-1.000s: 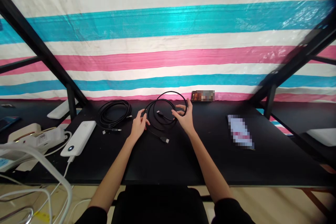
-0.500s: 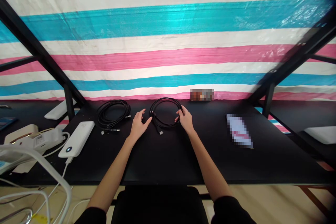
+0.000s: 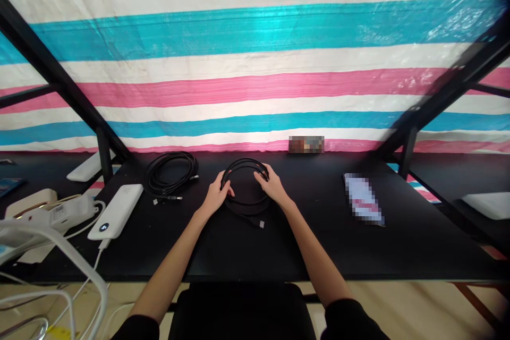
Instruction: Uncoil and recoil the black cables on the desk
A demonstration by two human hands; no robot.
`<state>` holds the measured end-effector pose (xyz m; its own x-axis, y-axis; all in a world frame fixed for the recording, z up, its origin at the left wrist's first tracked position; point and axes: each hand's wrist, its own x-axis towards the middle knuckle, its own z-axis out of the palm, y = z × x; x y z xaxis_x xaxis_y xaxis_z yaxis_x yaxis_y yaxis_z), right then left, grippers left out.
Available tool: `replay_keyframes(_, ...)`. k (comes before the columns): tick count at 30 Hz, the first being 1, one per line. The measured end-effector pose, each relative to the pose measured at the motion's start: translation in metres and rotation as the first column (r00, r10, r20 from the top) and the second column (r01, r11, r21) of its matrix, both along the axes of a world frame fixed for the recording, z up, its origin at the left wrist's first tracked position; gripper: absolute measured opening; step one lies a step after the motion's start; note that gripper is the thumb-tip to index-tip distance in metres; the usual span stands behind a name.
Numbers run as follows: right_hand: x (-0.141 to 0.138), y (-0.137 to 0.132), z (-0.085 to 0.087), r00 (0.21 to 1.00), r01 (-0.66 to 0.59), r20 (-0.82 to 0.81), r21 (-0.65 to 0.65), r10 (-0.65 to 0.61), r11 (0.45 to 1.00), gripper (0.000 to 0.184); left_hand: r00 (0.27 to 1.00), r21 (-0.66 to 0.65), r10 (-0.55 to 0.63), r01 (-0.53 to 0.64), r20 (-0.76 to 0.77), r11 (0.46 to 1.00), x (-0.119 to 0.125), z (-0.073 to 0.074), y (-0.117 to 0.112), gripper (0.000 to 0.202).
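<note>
A coiled black cable (image 3: 246, 203) is held between my two hands over the black table. My left hand (image 3: 215, 192) is closed round the left side of the coil, thumb on the inside. On the right side of the loop, my right hand (image 3: 272, 183) grips it with thumb and fingers. One silver plug (image 3: 262, 224) sticks out below the coil, toward me. To the left of my left hand lies a second coiled black cable (image 3: 172, 172), with several plug ends showing near its lower edge.
A white power bank (image 3: 116, 211) with a lead plugged in lies left, beside a white power strip (image 3: 75, 211) and white cables. A blurred-out flat item (image 3: 363, 197) is at right; a small blurred box (image 3: 306, 144) stands at the back. Black frame posts (image 3: 104, 154) flank the table.
My left hand has moved from open beside the coil to gripping its left side. The coil has shifted slightly left and toward me, and its plug now points lower right.
</note>
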<state>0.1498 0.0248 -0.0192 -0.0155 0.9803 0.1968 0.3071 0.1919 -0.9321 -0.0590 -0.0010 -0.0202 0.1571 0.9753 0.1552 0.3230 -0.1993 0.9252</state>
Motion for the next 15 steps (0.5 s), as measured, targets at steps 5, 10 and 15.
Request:
replay_keyframes(5,0.0,-0.006,0.005,0.971,0.057,0.218,0.194,-0.099,0.979,0.044,0.997,-0.056,-0.063,0.066,0.042,0.996,0.005,0.004,-0.004,0.051)
replay_keyframes(10,0.0,-0.015,0.018,0.891,-0.075,0.451,0.259,-0.052,0.963,0.043,0.991,-0.106,-0.123,0.128,0.05,0.986,0.01,0.005,-0.008,0.048)
replay_keyframes(15,0.0,-0.013,0.018,0.791,-0.027,0.608,0.15,-0.07,0.988,0.022,0.985,-0.129,-0.169,0.17,0.017,0.977,0.013,0.007,-0.012,0.047)
